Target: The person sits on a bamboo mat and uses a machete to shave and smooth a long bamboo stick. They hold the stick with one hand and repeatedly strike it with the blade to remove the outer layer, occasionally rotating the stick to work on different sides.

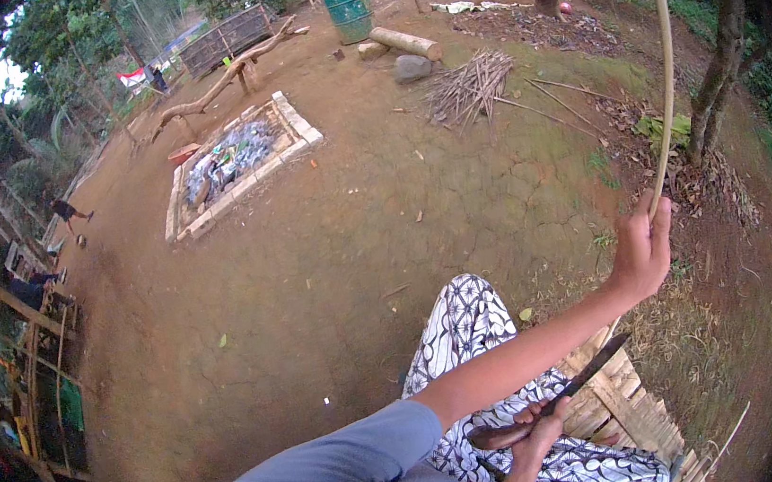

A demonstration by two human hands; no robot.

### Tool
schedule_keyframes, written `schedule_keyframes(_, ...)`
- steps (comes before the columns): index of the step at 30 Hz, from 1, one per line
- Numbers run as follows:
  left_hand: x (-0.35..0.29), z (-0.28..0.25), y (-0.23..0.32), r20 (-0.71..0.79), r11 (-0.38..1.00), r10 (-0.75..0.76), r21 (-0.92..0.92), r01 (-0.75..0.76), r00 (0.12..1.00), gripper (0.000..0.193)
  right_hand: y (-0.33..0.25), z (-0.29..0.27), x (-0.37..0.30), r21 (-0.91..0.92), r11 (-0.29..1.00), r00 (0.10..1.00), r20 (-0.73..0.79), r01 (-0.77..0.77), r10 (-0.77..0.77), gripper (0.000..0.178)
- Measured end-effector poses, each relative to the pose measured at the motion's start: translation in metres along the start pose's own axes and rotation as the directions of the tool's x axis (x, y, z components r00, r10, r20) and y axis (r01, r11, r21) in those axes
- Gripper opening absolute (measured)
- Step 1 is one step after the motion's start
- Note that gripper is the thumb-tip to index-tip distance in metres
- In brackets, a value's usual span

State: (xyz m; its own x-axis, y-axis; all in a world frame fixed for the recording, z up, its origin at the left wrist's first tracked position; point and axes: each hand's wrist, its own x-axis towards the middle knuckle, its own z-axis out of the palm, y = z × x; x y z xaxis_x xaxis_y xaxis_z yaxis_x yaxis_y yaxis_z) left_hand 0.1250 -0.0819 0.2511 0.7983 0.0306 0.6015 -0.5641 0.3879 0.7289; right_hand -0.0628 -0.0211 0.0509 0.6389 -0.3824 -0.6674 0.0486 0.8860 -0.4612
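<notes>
The long pale strip (666, 47) stood raised at the right, grasped by the left hand (644, 250). Below, the right hand (542, 421) was closed around a dark knife (600, 366), near the slatted platform's (627, 394) edge. Earthen ground (385, 232) spread widely ahead (a tree trunk (720, 79) bordered the right). The strip's top was cut off; fingers partly hid the knife.

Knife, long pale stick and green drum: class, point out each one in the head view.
Knife (593, 372): head view, on its dark blade.
Long pale stick (668, 66): head view, on its curved upper length.
Green drum (348, 11): head view, on the middle of its side.
</notes>
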Motion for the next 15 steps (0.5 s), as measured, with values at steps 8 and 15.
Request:
schedule_keyframes(8,0.001,0.004,-0.003,-0.026,1.0,0.004,0.021,-0.004,1.0,0.026,0.021,-0.004,0.002,-0.011,0.999,0.999,0.025,0.03,-0.03,0.048)
schedule_keyframes(15,-0.001,-0.001,-0.007,-0.026,1.0,0.018,0.018,-0.017,1.0,0.029,0.01,0.012,-0.036,-0.05,0.998,0.997,0.062,0.043,-0.04,0.049)
